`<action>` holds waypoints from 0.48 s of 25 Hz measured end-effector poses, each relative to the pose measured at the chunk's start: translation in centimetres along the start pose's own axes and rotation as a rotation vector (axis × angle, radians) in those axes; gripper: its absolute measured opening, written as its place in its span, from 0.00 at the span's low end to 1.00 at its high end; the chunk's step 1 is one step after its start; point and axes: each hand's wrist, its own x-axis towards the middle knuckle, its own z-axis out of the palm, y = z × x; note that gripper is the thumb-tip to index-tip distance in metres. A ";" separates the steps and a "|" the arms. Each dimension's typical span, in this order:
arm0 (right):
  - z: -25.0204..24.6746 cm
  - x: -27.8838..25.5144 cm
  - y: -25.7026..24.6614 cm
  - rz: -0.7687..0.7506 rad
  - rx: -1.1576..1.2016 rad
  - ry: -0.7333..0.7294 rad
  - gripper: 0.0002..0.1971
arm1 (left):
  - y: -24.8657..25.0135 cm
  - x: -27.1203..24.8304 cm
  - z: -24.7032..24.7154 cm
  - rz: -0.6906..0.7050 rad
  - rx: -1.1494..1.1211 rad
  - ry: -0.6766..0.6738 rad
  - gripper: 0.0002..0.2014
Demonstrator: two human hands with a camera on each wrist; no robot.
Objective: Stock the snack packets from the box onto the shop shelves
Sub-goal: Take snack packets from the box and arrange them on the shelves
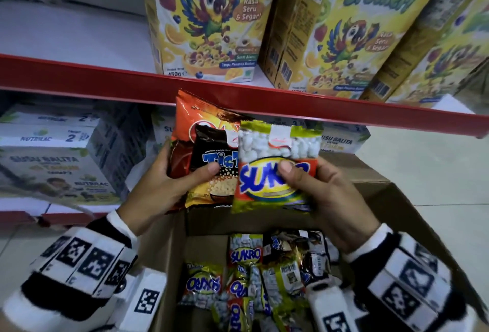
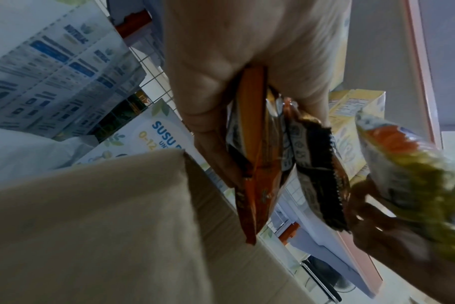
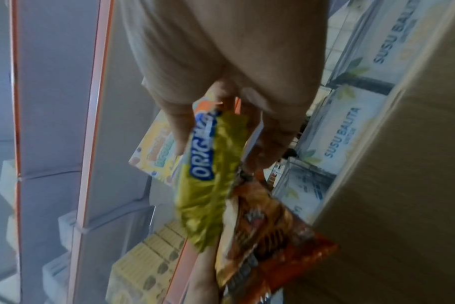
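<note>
My left hand (image 1: 169, 186) grips two packets together above the box: an orange packet (image 1: 193, 120) behind and a black Tic Tac packet (image 1: 211, 165) in front, thumb across the black one. My right hand (image 1: 317, 188) pinches a green Sukro packet (image 1: 277, 167) of white nuts, thumb on its label, overlapping the black packet's right edge. The left wrist view shows the orange packet (image 2: 260, 164) and the black packet (image 2: 314, 174) edge-on in the left hand (image 2: 237, 82). In the right wrist view the Sukro packet (image 3: 210, 181) hangs from the right hand (image 3: 221, 82).
The open cardboard box (image 1: 397, 199) below holds several more Sukro packets (image 1: 246, 252). A red-edged shelf (image 1: 105, 80) carries yellow cereal boxes (image 1: 209, 22), with bare room at its left. White milk-powder boxes (image 1: 58, 170) fill the lower shelf. Tiled floor lies at the right.
</note>
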 end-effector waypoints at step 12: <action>0.5 -0.1 0.3 -0.123 0.084 0.072 0.16 | 2.5 -0.4 2.6 0.017 -0.036 -0.043 0.31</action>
